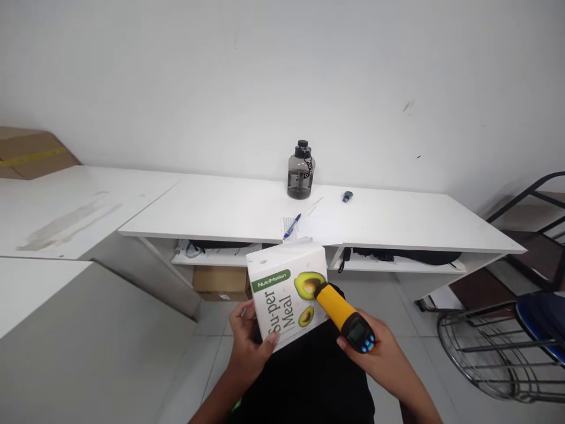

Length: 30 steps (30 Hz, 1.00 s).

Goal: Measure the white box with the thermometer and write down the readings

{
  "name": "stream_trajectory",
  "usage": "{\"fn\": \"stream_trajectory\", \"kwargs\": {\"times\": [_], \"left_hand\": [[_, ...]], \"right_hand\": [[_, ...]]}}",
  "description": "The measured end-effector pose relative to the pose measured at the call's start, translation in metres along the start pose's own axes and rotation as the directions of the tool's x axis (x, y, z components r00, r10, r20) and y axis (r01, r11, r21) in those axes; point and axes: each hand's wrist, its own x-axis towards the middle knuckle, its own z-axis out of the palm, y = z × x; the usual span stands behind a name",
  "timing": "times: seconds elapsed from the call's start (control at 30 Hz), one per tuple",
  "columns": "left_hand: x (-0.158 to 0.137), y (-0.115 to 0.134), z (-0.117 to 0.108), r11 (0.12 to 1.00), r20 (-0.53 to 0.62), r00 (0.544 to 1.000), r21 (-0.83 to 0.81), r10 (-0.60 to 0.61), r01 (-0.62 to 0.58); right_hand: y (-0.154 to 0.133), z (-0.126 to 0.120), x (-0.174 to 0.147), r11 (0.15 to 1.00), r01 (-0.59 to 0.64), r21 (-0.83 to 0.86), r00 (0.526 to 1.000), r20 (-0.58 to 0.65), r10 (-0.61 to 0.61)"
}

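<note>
By desk (397,219), LH (248,340) holds 1 box (286,300); RH (383,348), 1 yellow device (339,309)

White desks (220,206) line a white wall (176,88) in what looks like an office or workroom. At the front edge of the longer desk, a pen (292,226) lies across printed paper (286,224); a bottle (300,182) stands near the back edge. Cable (193,249) fills part of the shelf (410,268) below. A carton (37,154) sits along the adjoining desk's back edge. Near the front right corner, a stool (541,315) stands on tiled floor (410,330).
</note>
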Motion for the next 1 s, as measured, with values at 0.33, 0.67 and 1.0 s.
{"fn": "stream_trajectory", "kwargs": {"times": [0.33, 0.67, 1.0], "left_hand": [[-0.007, -0.015, -0.018, 0.909, 0.065, 0.948, 0.271, 0.311, -0.317], [-0.006, -0.027, -0.014, 0.813, 0.126, 0.868, 0.307, 0.481, -0.495], [0.002, -0.02, -0.009, 0.698, 0.187, 0.772, 0.338, 0.607, -0.631]], "right_hand": [[0.001, 0.008, -0.001, 0.995, 0.088, -0.046, 0.996, -0.009, -0.088], [0.006, 0.009, -0.001, 0.985, 0.148, -0.093, 0.989, -0.006, -0.149], [0.018, 0.01, -0.007, 0.962, 0.227, -0.152, 0.97, -0.058, -0.238]]}}
